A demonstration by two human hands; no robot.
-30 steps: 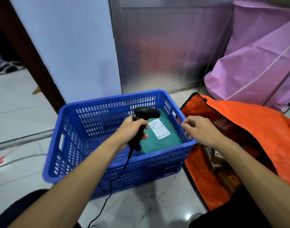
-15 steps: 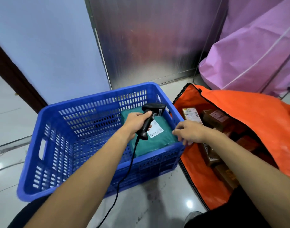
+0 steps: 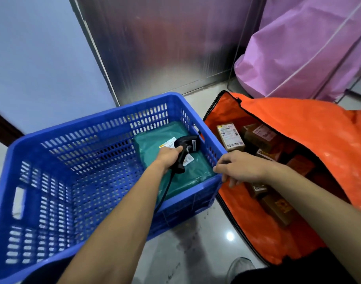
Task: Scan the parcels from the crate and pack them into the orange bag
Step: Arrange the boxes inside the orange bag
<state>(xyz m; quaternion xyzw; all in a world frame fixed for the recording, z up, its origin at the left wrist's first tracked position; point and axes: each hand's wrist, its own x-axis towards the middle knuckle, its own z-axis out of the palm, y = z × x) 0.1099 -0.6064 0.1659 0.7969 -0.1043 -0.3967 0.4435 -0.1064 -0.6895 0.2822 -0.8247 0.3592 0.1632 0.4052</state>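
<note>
Black scanner [image 3: 185, 147] gripped in left hand [image 3: 167, 156], fingers [image 3: 176, 149] curled tight round the handle, head pointing away and down. Directly beneath those fingers, inside the blue crate [image 3: 93, 125]: green parcel [image 3: 153, 138], flat on the crate floor against the right wall, white label partly hidden by scanner and hand. Cable [image 3: 165, 191] trailing back from below the handle, over the near rim.

Right hand [image 3: 244, 168] just right of the left, at the crate's near right corner. Fingers [image 3: 221, 168] bent and drooping over the rim, thumb pointing down outside the wall. Touching the rim or only above it: cannot tell. Nothing seen held.

Right of and beyond the right fingers: orange bag [image 3: 298, 128] lying unzipped on the floor, just beside the crate. Brown boxes [image 3: 229, 137] packed inside, some labels facing up.

Under both hands: pale glossy floor [image 3: 196, 242], a light glinting on it. Far beyond the fingers: brushed metal panel [image 3: 165, 48]; to its left a pale blue wall [image 3: 42, 58], to its right a purple cover [image 3: 308, 48]. Near and below the right forearm: toe of a white shoe [image 3: 240, 267].
</note>
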